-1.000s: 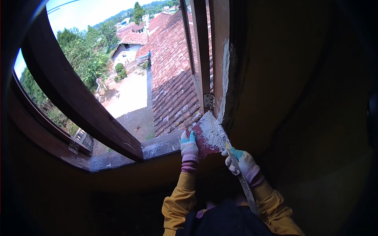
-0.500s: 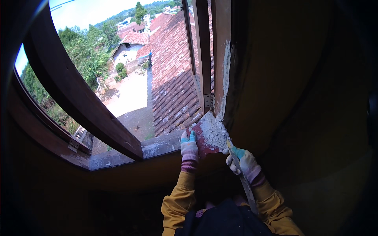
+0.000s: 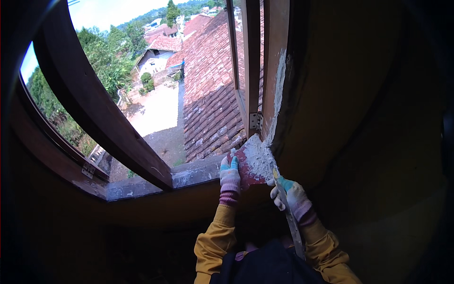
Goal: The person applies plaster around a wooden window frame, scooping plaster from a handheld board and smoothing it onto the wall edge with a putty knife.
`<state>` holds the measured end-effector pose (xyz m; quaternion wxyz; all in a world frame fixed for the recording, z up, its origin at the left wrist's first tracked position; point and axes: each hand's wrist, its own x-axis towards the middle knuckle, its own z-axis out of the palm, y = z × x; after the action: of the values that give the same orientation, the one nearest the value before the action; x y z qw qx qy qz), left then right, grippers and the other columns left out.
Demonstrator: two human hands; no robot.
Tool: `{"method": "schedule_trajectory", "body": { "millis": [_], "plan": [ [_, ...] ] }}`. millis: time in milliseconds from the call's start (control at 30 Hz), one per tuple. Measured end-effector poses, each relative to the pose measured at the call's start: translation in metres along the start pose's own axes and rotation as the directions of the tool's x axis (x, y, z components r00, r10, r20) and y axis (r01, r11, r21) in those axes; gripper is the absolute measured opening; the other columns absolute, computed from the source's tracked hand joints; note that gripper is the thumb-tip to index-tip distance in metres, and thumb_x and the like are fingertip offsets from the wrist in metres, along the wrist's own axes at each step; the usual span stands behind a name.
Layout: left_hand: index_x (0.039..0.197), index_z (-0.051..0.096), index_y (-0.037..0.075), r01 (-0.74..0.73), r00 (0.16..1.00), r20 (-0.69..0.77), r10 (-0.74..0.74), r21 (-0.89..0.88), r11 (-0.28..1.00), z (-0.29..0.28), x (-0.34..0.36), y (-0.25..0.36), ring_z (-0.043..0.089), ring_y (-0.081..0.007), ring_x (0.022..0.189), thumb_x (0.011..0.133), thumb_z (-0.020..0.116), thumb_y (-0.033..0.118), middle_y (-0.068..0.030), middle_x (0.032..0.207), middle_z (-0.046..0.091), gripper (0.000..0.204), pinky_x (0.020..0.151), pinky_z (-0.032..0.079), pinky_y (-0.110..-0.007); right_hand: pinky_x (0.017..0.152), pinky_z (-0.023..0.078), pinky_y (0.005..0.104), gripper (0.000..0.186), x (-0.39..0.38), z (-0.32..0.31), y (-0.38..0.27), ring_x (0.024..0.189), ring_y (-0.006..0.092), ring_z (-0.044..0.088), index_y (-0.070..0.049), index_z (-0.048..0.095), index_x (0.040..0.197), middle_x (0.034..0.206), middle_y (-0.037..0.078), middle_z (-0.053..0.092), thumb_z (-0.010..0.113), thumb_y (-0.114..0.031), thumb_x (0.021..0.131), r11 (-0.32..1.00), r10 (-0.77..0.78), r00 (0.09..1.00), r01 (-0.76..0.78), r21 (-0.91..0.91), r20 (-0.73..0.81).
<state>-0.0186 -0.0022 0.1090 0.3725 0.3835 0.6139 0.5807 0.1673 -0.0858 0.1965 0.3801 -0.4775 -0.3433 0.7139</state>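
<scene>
My left hand (image 3: 230, 171), in a white and teal knit glove, grips the near left edge of a red board (image 3: 254, 179). Grey-white plaster (image 3: 259, 156) covers much of that board in a rough heap. In the matching glove, my right hand (image 3: 294, 196) is closed around a long, flat, plaster-smeared tool (image 3: 291, 220) at the board's right side. Its upper end is near the plaster and its lower end slants down toward my body; the exact kind is unclear. The board's far corner is by the window frame's lower right corner.
A strip of plaster (image 3: 280, 87) runs up the joint between the wooden frame (image 3: 272, 57) and the dark wall (image 3: 350, 85). An open window sash (image 3: 251, 61) hangs on a hinge (image 3: 256, 120). The stained sill (image 3: 196, 173) and a dark post (image 3: 99, 109) are left; a tiled roof (image 3: 208, 94) lies outside.
The view has shifted slightly, so the window frame appears farther right. Both hands keep their grips and have barely moved relative to the board.
</scene>
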Motion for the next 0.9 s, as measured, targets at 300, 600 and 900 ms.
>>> {"method": "schedule_trajectory", "body": {
  "millis": [300, 600, 900],
  "plan": [
    [0.111, 0.053, 0.001, 0.011, 0.999, -0.031, -0.011, -0.009, 1.000, 0.000, 0.002, -0.004, 0.056, -0.0184, 0.091, 0.086, 0.057, 0.020, -0.0107, 0.100, 0.061, 0.032, 0.081, 0.043, -0.029, 0.042, 0.045, 0.0233, 0.041, -0.019, 0.010, -0.006, 0.051, 0.0133, 0.056, 0.000, 0.050, 0.103, 0.073, 0.010, 0.057, 0.037, -0.037, 0.092, 0.998, -0.030, 0.995, 0.035, -0.047, 0.100],
    [0.113, 0.051, 0.001, 0.023, 0.999, -0.034, -0.023, -0.005, 1.000, 0.004, 0.006, -0.019, 0.056, -0.0236, 0.096, 0.085, 0.056, 0.022, -0.0136, 0.104, 0.059, 0.036, 0.084, 0.042, -0.031, 0.043, 0.049, 0.0256, 0.038, -0.044, 0.032, -0.053, 0.054, 0.0166, 0.058, 0.000, 0.044, 0.109, 0.081, 0.015, 0.059, 0.039, -0.034, 0.092, 0.953, -0.181, 0.979, 0.199, -0.227, 0.096],
    [0.114, 0.051, 0.001, -0.007, 1.000, 0.020, 0.011, -0.150, 0.989, 0.003, 0.004, -0.017, 0.056, -0.0230, 0.095, 0.086, 0.055, 0.020, -0.0126, 0.103, 0.059, 0.034, 0.084, 0.042, -0.031, 0.042, 0.048, 0.0243, 0.041, -0.059, 0.053, -0.076, 0.052, 0.0146, 0.057, 0.000, 0.037, 0.121, 0.085, 0.016, 0.057, 0.039, -0.030, 0.093, 0.884, -0.270, 0.961, 0.269, -0.383, 0.051]
  ]
}}
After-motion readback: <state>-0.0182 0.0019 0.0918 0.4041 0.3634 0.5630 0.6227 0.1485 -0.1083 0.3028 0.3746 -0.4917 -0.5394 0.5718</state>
